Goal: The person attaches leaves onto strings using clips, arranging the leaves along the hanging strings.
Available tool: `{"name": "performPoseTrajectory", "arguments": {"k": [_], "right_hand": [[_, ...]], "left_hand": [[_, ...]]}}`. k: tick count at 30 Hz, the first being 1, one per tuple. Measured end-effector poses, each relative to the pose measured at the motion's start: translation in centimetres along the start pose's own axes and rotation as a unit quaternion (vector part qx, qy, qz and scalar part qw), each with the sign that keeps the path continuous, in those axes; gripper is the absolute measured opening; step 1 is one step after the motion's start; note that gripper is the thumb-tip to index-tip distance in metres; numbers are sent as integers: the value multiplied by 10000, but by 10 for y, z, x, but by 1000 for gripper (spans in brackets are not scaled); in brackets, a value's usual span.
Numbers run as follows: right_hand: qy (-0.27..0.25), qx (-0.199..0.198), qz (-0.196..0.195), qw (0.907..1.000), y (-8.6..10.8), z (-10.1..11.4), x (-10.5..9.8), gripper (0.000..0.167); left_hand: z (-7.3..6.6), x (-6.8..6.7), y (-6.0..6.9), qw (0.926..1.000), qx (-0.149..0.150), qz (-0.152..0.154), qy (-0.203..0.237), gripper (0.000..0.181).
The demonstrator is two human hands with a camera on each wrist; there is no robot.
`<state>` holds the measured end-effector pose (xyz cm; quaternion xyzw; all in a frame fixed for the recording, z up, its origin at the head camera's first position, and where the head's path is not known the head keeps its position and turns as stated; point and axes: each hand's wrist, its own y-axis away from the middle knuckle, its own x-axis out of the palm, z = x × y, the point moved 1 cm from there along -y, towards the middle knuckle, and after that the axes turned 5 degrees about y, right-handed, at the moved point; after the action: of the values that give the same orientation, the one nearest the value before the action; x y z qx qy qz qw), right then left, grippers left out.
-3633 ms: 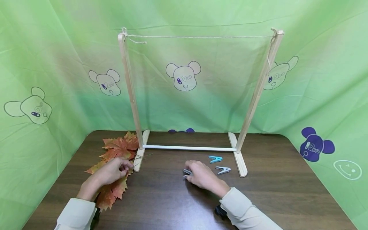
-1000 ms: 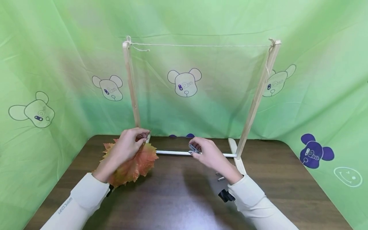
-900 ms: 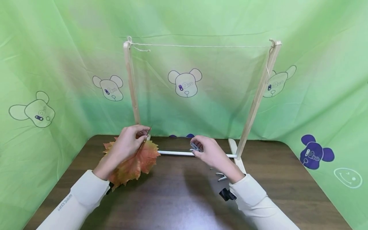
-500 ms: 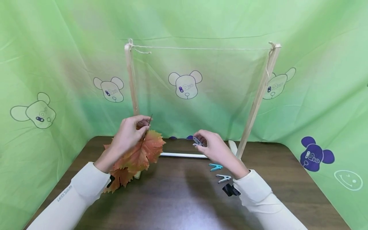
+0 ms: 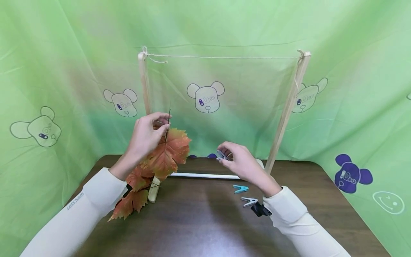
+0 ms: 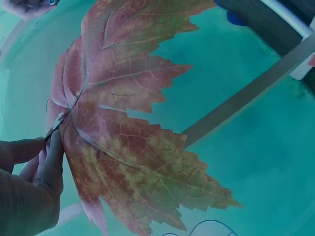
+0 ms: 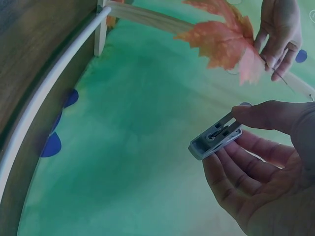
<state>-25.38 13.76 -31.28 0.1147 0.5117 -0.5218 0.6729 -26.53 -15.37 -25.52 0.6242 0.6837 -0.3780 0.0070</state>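
Observation:
My left hand (image 5: 146, 134) pinches the dark stem of an orange maple leaf (image 5: 167, 153), which hangs below the fingers in front of the frame's left post. In the left wrist view the leaf (image 6: 123, 142) spreads beside the fingers holding its stem. My right hand (image 5: 245, 162) holds a grey clothespin (image 5: 221, 155) between thumb and fingers, lower than the string and right of the leaf. The right wrist view shows this clothespin (image 7: 214, 137) with its jaws pointing away from the palm. A string (image 5: 224, 57) spans the tops of the two wooden posts.
More orange leaves (image 5: 131, 200) lie at the left by the frame's left foot (image 5: 154, 191). A blue clothespin (image 5: 240, 189) and a light grey one (image 5: 249, 202) lie on the table (image 5: 192, 217) below my right hand. A white bar (image 5: 205, 176) joins the posts low down.
My left hand has taken one leaf by its stem and lifted it off the table. My right hand has picked up a grey clothespin and moved up and slightly right with it.

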Motion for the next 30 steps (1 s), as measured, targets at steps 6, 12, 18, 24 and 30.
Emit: {"name": "performPoseTrajectory", "arguments": {"k": [6, 12, 18, 24, 30], "right_hand": [[-22, 95, 56, 9999, 0, 0, -4, 23], [-32, 90, 69, 9999, -1, 0, -7, 23], [5, 27, 21, 10000, -2, 0, -9, 23], [-92, 9, 7, 10000, -4, 1, -12, 24], [-148, 38, -18, 9999, -8, 3, -15, 24]], "left_hand": [[-9, -1, -9, 9993, 93, -286, 215, 25], [-18, -5, -17, 9983, 128, -480, 312, 24], [-26, -9, -25, 9981, 174, -538, 252, 25], [-33, -10, -32, 9974, 172, -615, 343, 26], [-37, -12, -37, 9964, 179, -756, 332, 26]]}}
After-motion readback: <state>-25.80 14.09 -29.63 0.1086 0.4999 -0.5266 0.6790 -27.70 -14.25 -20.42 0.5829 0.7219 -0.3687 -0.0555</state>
